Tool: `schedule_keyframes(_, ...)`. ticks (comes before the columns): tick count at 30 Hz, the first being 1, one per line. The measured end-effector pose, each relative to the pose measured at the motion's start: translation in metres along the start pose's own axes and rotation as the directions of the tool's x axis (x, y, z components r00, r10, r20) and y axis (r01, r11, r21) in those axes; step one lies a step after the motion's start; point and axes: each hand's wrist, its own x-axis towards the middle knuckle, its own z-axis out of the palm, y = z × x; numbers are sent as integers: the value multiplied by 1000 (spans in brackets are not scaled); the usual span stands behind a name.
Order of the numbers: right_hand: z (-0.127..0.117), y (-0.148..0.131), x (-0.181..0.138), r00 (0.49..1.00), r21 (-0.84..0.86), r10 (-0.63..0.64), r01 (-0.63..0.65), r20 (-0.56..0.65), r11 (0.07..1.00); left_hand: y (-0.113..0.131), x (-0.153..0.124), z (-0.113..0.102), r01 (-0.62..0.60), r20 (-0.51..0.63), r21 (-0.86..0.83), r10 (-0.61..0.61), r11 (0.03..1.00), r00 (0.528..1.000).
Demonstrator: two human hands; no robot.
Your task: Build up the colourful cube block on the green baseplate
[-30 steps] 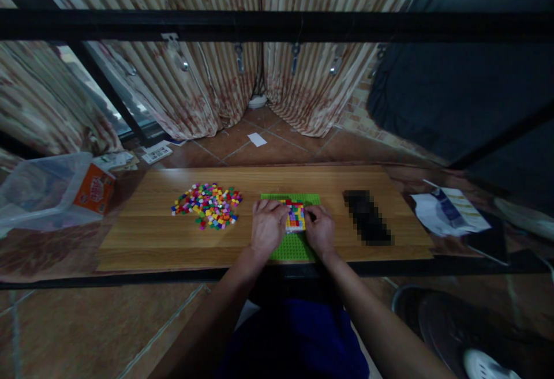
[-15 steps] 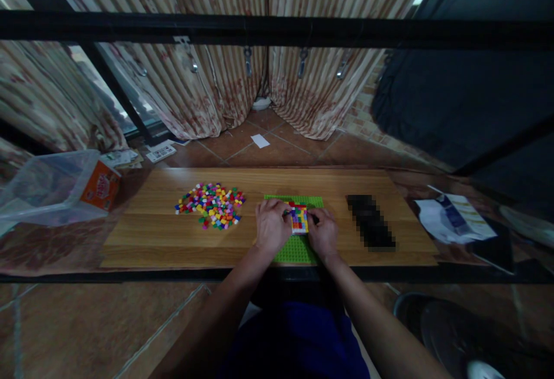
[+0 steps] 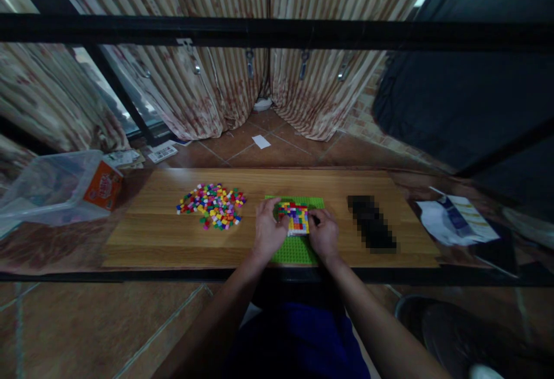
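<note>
A low block of multicoloured toy bricks [image 3: 296,217], with a pale front side, sits on a green studded baseplate [image 3: 294,251]. My left hand [image 3: 269,228] is at its left side, fingers and thumb apart, the thumb close to the block's near left corner. Whether that thumb touches the block I cannot tell. On the other side, my right hand [image 3: 324,233] has its thumb and fingers curled against the block's right edge. The fingertips there are partly hidden. Farther left lies a loose pile of small coloured bricks [image 3: 214,206].
The wooden board [image 3: 142,235] carries all this, with a blurred-out black object [image 3: 372,223] at right. A clear plastic bin [image 3: 52,186] with an orange label stands left of the board. Papers [image 3: 454,217] lie to the right. Curtains [image 3: 208,90] hang behind a dark rail.
My left hand's fingers have spread and drawn back left, so more of the block's left part shows. My right hand stays at the right edge. The view has shifted very slightly.
</note>
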Motion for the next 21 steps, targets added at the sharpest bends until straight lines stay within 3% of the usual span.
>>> schedule_keyframes(7,-1,0,0,1000,-2,6,-6,6,1000,-11,8,16,135,-21,-111,-139,985,990)
schedule_keyframes(13,-1,2,0,1000,0,25,-25,5,1000,-13,7,22,146,-9,-166,-149,975,989)
schedule_keyframes(21,-1,7,-1,999,-9,-31,31,16,999,-11,3,22,127,-27,-101,-130,987,991)
